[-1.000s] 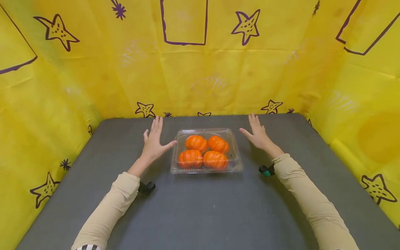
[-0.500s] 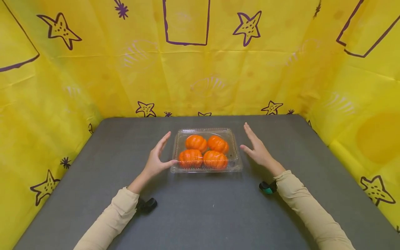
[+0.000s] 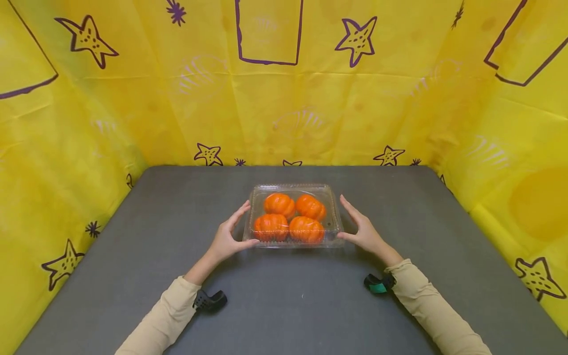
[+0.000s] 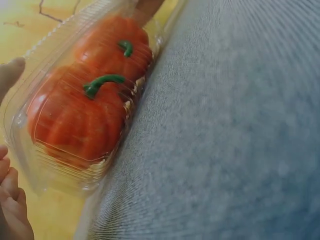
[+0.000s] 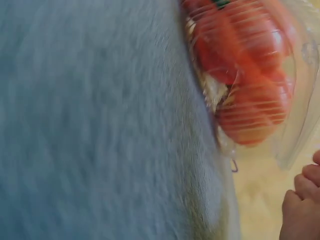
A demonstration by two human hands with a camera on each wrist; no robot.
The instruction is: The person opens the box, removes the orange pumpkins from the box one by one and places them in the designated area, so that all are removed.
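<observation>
A clear plastic clamshell container [image 3: 290, 187] lies closed on the grey table, holding several small orange pumpkins [image 3: 271, 227]. Green stems show on the pumpkins [image 4: 75, 115] in the left wrist view. At the container's left side is my left hand [image 3: 225, 241], thumb spread from the fingers. Its thumb tip overlaps the front left corner and its fingertips are right at the left edge. My right hand [image 3: 367, 235] mirrors it, thumb tip at the front right corner, fingers extended along the right side. In the right wrist view, curled fingers [image 5: 305, 190] appear beside the container wall.
The grey tabletop [image 3: 284, 301] runs back to a yellow cloth wall [image 3: 284, 98] printed with starfish. More of that cloth encloses both sides. A black wrist strap [image 3: 212, 301] hangs under the left wrist, a black and green one [image 3: 378, 284] under the right.
Both hands have come inward and toward the front of the container, from apart on either side to right at its edges. The container stays in place.
</observation>
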